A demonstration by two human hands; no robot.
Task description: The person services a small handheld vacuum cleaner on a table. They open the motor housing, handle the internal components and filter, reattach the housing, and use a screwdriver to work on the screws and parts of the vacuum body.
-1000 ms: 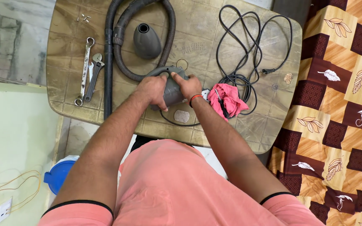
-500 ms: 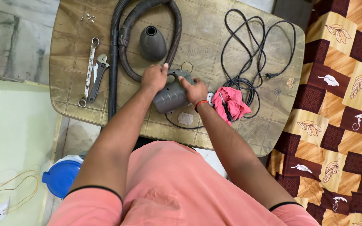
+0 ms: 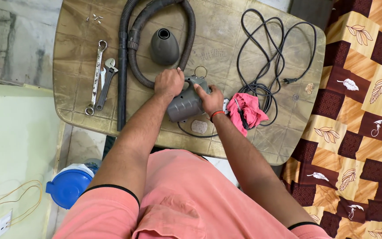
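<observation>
1. The grey machine body (image 3: 185, 104) lies on the small table (image 3: 74, 57), a little above the middle of the frame.
2. The left hand (image 3: 169, 83) grips its upper left end, fingers curled tight around it.
3. The right hand (image 3: 209, 98) holds its right side, closed on the body too, with a red band at the wrist.
4. A dark ribbed hose (image 3: 190, 33) curls in a loop at the top middle, touching the left hand.
5. A grey cone nozzle (image 3: 163, 45) stands inside that loop.
6. Two wrenches (image 3: 100, 77) lie side by side at the upper left.
7. A black power cord (image 3: 270, 48) sprawls at the upper right.
8. A pink cloth (image 3: 250, 111) sits just beside the right hand.
</observation>
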